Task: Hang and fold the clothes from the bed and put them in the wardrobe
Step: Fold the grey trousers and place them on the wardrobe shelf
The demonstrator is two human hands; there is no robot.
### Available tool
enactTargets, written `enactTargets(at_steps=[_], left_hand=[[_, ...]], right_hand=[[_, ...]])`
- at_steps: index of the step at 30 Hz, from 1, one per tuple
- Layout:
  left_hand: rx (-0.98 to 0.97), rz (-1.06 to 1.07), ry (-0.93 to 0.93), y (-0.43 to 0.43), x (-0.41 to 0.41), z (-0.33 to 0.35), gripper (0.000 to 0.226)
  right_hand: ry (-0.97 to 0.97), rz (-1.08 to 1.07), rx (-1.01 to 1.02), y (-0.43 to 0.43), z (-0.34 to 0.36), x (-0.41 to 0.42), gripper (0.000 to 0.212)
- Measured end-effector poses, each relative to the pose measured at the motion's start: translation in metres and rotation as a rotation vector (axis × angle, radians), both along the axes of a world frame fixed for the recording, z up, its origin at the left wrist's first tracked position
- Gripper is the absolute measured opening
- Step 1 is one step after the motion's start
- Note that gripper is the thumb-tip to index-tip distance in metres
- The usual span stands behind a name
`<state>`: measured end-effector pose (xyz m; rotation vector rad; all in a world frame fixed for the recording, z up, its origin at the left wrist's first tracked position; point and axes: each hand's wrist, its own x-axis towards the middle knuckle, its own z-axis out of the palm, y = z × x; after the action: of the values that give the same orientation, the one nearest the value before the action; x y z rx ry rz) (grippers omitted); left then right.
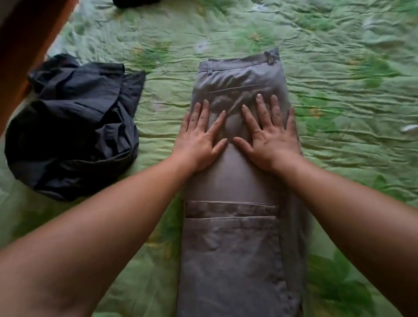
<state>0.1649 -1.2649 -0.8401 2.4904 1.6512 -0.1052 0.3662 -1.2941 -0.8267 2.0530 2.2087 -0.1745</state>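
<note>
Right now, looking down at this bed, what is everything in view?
grey trousers: one, grey, laid flat lengthwise mid-bed, waistband at the far end.
dark garment: one, dark blue-grey, crumpled heap left of the trousers, not touching them.
black item: one, black, top edge, mostly cut off; cannot tell what it is.
bedspread: one, green leaf print, wrinkled, under everything.
wooden board: one, reddish brown, top left corner.
left hand: one, flat on the trousers below the back pocket, fingers straight.
right hand: one, flat on the trousers beside it, fingers spread.
</note>
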Motion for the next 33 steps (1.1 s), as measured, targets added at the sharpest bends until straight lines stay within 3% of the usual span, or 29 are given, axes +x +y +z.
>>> enactTargets(at_steps=[4,8,11,18,24,26,28,30,33], left_hand=[[-0.027,0.001,0.048,0.012,-0.001,-0.011,0.068],[0.177,0.046,-0.047,0.051,0.015,0.007,0.056],[0.081,0.022,-0.025,0.073,0.019,-0.013,0.075],[0.085,0.03,-0.085,0.081,0.017,-0.029,0.074],[-0.129,0.063,-0.113,0.059,0.012,-0.003,0.074],[-0.215,0.107,-0.312,0.031,-0.003,0.012,0.064],[-0.137,0.046,-0.48,-0.013,-0.023,0.024,0.05],[-0.034,-0.03,-0.476,-0.064,-0.041,0.032,0.05],[-0.169,-0.011,-0.405,-0.125,-0.054,0.042,0.055]], right_hand=[[-0.014,-0.035,-0.076,0.01,-0.015,0.003,0.082],[0.006,-0.071,0.134,0.049,0.01,-0.001,0.064],[-0.031,-0.057,0.097,0.069,-0.013,0.005,0.072],[0.019,-0.069,0.113,0.077,-0.034,0.009,0.075],[-0.177,-0.037,-0.002,0.06,-0.009,-0.003,0.073],[-0.044,-0.022,-0.069,0.035,0.005,-0.003,0.073],[0.177,-0.025,-0.031,-0.011,0.019,0.001,0.071],[0.309,-0.051,0.049,-0.072,0.034,0.0,0.074],[0.335,-0.085,0.013,-0.151,0.04,-0.008,0.075]])
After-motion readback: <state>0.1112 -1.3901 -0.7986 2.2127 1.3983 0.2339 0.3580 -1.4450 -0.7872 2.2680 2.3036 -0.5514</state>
